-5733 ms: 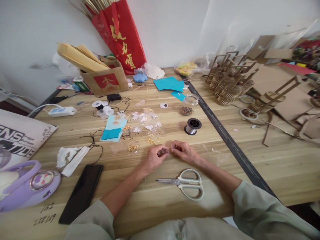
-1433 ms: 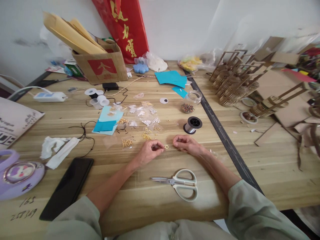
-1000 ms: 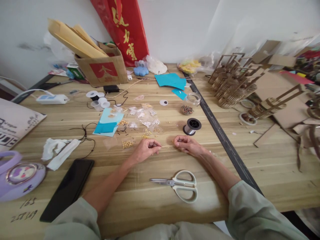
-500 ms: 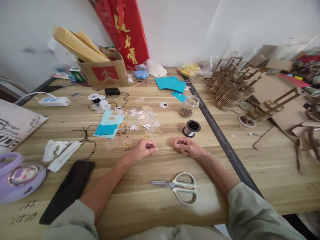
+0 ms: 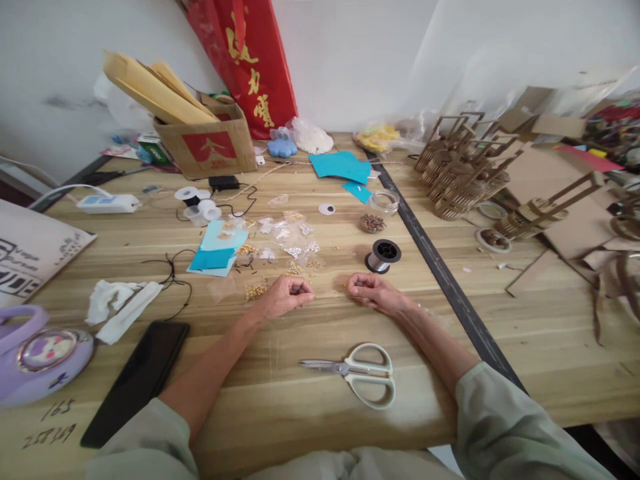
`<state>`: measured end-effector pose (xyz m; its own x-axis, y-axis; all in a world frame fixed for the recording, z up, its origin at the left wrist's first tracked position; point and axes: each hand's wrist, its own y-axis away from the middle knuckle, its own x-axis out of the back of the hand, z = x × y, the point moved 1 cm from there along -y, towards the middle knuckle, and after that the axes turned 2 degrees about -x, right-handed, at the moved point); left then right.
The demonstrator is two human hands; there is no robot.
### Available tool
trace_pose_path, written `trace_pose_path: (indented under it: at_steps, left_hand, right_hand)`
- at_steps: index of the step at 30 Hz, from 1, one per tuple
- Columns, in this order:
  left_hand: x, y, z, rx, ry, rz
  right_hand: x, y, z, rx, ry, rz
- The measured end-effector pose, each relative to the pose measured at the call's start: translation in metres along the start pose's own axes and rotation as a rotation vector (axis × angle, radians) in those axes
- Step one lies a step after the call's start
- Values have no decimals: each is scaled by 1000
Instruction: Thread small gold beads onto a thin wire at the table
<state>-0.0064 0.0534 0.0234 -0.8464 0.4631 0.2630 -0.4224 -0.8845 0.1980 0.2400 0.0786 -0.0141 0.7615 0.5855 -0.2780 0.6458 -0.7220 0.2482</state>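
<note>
My left hand (image 5: pixel 287 297) and my right hand (image 5: pixel 374 293) face each other above the table, a short gap apart. Fingertips of both hands are pinched on a thin gold strand (image 5: pixel 330 294) that spans the gap; its fine detail is too small to make out. Beside my left hand lies a small pile of gold beads (image 5: pixel 255 292), with more gold pieces (image 5: pixel 294 269) just beyond. A black spool of fine wire (image 5: pixel 384 255) stands behind my right hand. White-handled scissors (image 5: pixel 343 368) lie nearer to me, blades pointing left.
Small bags of silver pieces (image 5: pixel 294 251) and blue sheets (image 5: pixel 213 259) lie beyond my hands. A bead-filled jar (image 5: pixel 373 223) stands behind the spool. At left are a black phone (image 5: pixel 135 383) and a cardboard box (image 5: pixel 207 147); at right, slatted baskets (image 5: pixel 453 183).
Both hands keep nearly the same place and the same pinch. The strand between them looks slightly slacker and more curved. The whole view has shifted a little.
</note>
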Motion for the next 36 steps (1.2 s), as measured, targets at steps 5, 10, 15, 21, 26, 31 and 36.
trace_pose_path:
  at_steps: [5, 10, 15, 21, 26, 31, 36]
  left_hand:
    - [2, 0, -3, -5, 38, -21]
    - [4, 1, -3, 25, 40, -63]
    - [5, 2, -2, 28, 60, -77]
    - [6, 2, -3, 40, 104, -97]
    - [6, 2, -4, 60, 142, -97]
    - [6, 1, -6, 64, 170, -110]
    - [7, 2, -6, 85, 206, -130]
  right_hand:
    - [-1, 0, -1, 7, 0, 0]
    - [-2, 0, -1, 9, -10, -6]
    - [-2, 1, -2, -5, -21, 12]
    - [-1, 0, -1, 2, -38, -2]
    - [0, 0, 1, 9, -44, -7]
    - [-2, 1, -2, -3, -39, 17]
    - [-4, 1, -3, -11, -48, 38]
